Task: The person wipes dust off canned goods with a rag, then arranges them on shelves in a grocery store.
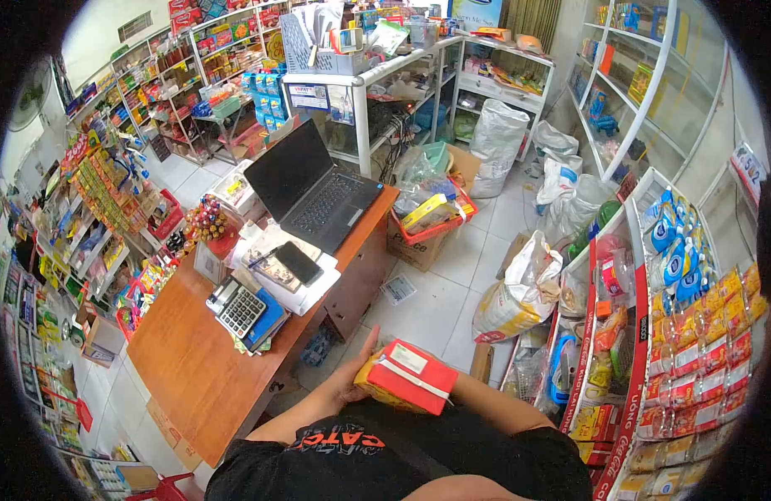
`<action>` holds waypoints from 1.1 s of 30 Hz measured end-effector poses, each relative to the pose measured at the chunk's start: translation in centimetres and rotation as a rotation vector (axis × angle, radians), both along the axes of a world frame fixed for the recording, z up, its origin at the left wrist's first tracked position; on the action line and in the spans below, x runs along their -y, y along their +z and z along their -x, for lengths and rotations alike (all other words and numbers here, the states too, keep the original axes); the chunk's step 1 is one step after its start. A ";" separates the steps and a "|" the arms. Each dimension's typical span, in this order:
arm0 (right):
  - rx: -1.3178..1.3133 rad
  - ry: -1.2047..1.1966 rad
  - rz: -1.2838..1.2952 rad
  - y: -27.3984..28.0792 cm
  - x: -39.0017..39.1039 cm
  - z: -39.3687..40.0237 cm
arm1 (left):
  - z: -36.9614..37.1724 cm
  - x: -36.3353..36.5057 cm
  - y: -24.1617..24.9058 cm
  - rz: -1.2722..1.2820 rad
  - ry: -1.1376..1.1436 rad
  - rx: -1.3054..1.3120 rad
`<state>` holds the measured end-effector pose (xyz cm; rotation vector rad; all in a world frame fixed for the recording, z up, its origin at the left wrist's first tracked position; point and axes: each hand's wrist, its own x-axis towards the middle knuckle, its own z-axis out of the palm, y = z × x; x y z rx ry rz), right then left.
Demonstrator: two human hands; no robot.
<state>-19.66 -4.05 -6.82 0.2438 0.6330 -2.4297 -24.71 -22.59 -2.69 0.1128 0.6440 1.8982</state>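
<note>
A red and yellow box [410, 380] with a white strap across it and a white label on top is held close to my chest. My left hand [352, 377] grips its left side, with some fingers pointing up past the edge. My right forearm [490, 402] reaches the box's right side, where the hand is hidden behind it. Left of the box stands a wooden desk [189, 355], bearing an open black laptop [319, 192], a dark phone [298, 262] on papers and a calculator [240, 311].
A red basket of packets [431, 213] rests on a cardboard box beyond the desk. White sacks [519, 288] stand on the tiled floor. Red racks of hanging packets [694, 367] line my right side, and stocked shelves [93, 209] fill the left. Glass cabinets [402, 83] stand behind.
</note>
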 end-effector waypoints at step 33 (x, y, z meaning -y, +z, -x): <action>-0.340 0.067 -0.579 17.5 6.0 -1.9 | -2.3 3.9 0.7 -0.485 -0.214 0.540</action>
